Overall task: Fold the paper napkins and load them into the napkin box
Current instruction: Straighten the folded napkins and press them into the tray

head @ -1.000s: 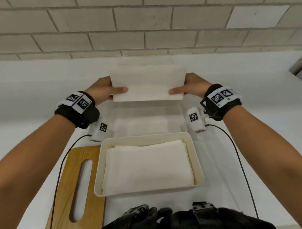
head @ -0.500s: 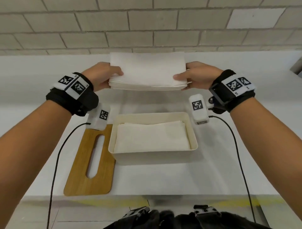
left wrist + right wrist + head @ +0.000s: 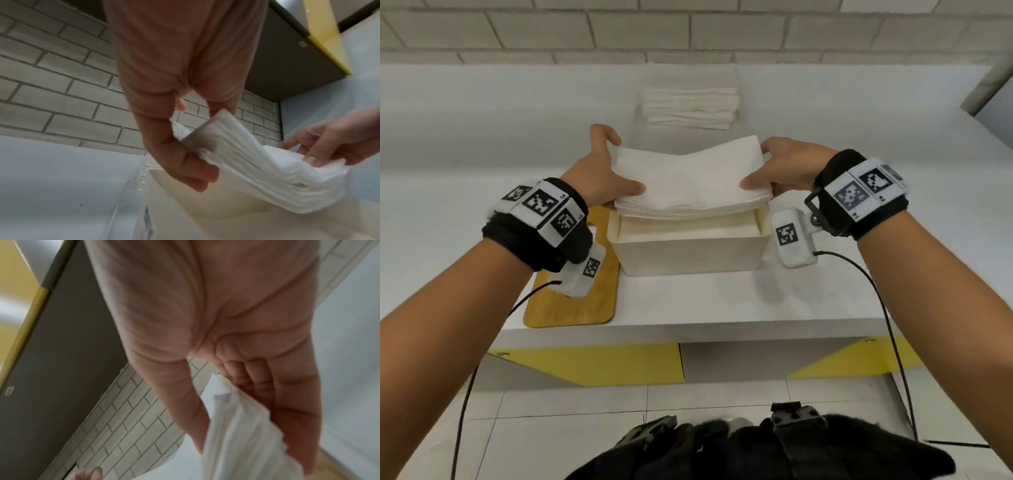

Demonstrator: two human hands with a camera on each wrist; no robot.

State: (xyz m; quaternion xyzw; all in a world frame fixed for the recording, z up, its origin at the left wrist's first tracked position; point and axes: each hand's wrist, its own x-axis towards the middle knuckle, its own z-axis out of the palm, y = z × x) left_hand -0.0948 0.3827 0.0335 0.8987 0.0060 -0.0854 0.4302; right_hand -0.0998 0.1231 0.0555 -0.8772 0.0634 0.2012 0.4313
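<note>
A stack of folded white napkins point(image 3: 690, 178) hangs just above the open cream napkin box point(image 3: 690, 255), sagging in the middle. My left hand point(image 3: 606, 171) grips its left end, thumb on top. My right hand point(image 3: 779, 169) grips its right end the same way. The box holds more folded napkins point(image 3: 688, 226) up near its rim. In the left wrist view the stack point(image 3: 246, 162) is pinched between thumb and fingers. The right wrist view shows the fingers under the stack point(image 3: 242, 434).
The wooden lid point(image 3: 578, 301) with a slot lies flat left of the box, partly under my left wrist. Another pile of white napkins point(image 3: 691, 108) sits farther back on the white counter point(image 3: 825, 281). A brick wall point(image 3: 688, 31) closes the back.
Both hands have brought the napkin stack toward me and lowered it over the box. The head view has tilted down, so the counter's front edge and the floor show.
</note>
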